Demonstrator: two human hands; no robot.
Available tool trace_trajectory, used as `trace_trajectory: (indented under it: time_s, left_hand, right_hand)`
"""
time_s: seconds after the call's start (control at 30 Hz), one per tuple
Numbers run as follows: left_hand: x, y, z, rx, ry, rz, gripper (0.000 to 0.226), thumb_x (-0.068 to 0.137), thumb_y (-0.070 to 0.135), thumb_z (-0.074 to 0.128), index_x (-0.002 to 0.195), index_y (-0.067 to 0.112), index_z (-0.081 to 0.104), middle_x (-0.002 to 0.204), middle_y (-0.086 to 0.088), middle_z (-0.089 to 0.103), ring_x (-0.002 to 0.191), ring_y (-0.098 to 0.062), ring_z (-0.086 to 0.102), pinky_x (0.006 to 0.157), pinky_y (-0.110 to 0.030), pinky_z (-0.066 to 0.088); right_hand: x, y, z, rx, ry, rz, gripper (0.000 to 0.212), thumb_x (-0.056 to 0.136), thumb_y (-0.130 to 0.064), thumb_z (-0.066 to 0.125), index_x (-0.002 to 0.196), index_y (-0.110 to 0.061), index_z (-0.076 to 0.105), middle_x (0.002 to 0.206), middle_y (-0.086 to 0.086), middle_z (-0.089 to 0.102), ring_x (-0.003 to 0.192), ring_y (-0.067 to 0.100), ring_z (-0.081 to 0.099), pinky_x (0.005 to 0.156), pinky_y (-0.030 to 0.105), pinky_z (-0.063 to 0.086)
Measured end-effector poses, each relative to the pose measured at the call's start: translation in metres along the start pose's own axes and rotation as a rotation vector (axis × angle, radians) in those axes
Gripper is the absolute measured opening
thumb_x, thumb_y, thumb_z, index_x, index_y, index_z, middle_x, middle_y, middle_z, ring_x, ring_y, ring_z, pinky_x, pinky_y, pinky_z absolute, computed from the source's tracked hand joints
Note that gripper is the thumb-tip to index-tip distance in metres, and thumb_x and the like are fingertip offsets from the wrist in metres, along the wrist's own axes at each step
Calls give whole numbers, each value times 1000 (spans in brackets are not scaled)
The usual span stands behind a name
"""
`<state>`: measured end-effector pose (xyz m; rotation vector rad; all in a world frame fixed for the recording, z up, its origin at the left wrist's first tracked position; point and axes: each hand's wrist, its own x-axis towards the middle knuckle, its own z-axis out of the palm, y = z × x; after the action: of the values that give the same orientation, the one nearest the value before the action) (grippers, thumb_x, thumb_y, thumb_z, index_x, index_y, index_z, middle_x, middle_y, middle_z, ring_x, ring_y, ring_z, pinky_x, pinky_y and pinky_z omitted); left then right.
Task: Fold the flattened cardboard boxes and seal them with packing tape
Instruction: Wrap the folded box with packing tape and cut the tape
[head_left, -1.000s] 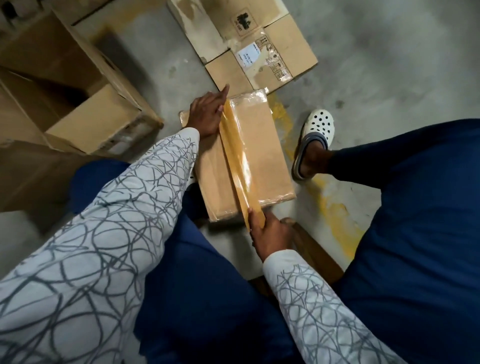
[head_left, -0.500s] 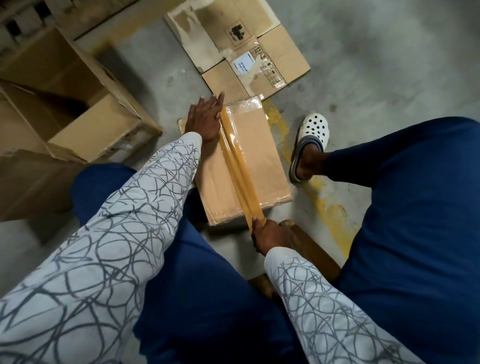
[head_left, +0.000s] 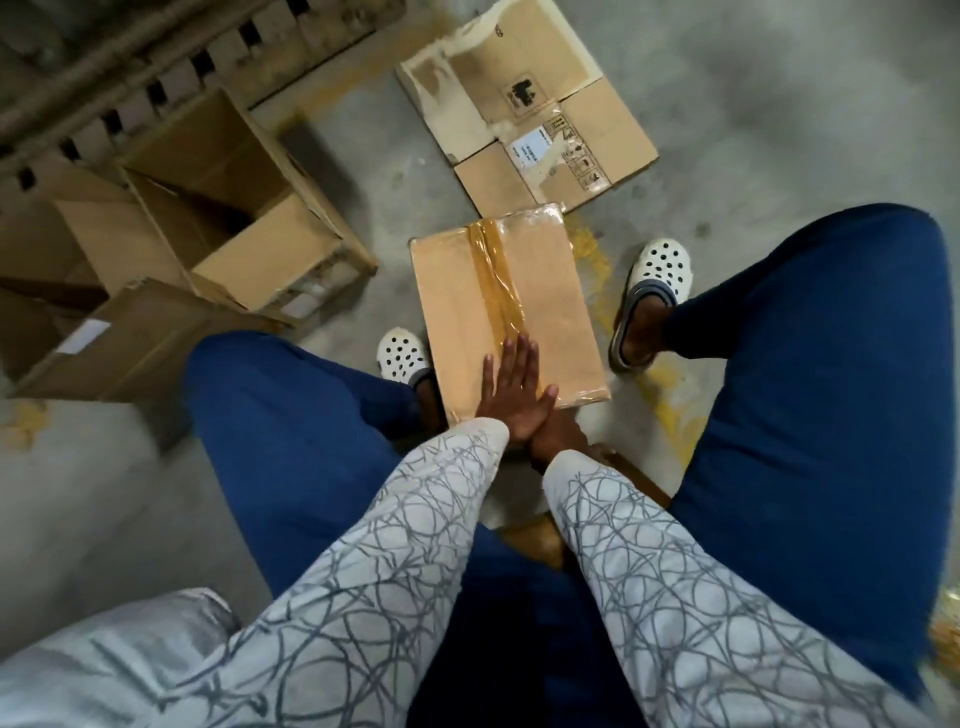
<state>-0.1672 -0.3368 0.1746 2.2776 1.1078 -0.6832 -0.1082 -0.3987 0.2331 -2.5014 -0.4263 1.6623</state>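
Sliding from far end to near, the left hand (head_left: 511, 387), fingers (head_left: 519, 358) straight, now flattens the tape (head_left: 496, 280) on the box (head_left: 550, 291); fingers of the right hand (head_left: 558, 439) are hidden. Seam seems sealed.

A stained grey concrete floor (head_left: 779, 104) is filling the scene under dim, even light. A worn yellow painted line (head_left: 667, 410) is running across it on the right. A slatted wooden pallet (head_left: 156, 67) is showing at top left.
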Motion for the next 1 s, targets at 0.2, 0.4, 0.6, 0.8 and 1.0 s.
trace_trajectory:
  time_s: [0.2,0.4,0.6,0.8,1.0]
  left_hand:
    - [-33,30,-31,-730,-348,-161,56,108,38,29,157,13,18,167,-6,2,154,-24,1,124,-41,3]
    - [-34,1,-75,-1489,-172,-234,34,106,35,39,102,17,68,109,-17,72,84,-31,72,75,-38,55]
    - [18,-45,-105,-1211,371,-406,14,92,19,58,87,20,71,89,-5,74,80,-29,72,72,-36,56]
    - [75,-40,-141,-585,417,-190,31,88,21,62,119,23,69,136,0,61,128,-23,53,108,-32,39]
    - [130,-68,-172,-337,333,-281,58,83,46,57,139,32,45,146,1,47,139,-26,37,112,-52,20]
  right_hand:
    - [-16,18,-3,146,30,-143,47,104,-11,47,149,-4,36,147,17,47,132,33,49,94,31,42]
    - [-9,13,-15,353,68,-158,40,103,-24,48,138,-4,52,136,16,56,124,35,54,94,31,43]
    - [1,16,-28,538,56,-16,50,104,-36,39,145,-9,45,148,17,48,131,37,47,104,34,36]
    - [23,26,-12,402,109,-15,52,105,-48,34,137,-12,54,137,17,57,124,39,53,104,42,38]
    - [33,17,-28,160,249,-112,29,100,-19,41,127,-17,52,126,20,62,118,42,55,105,47,36]
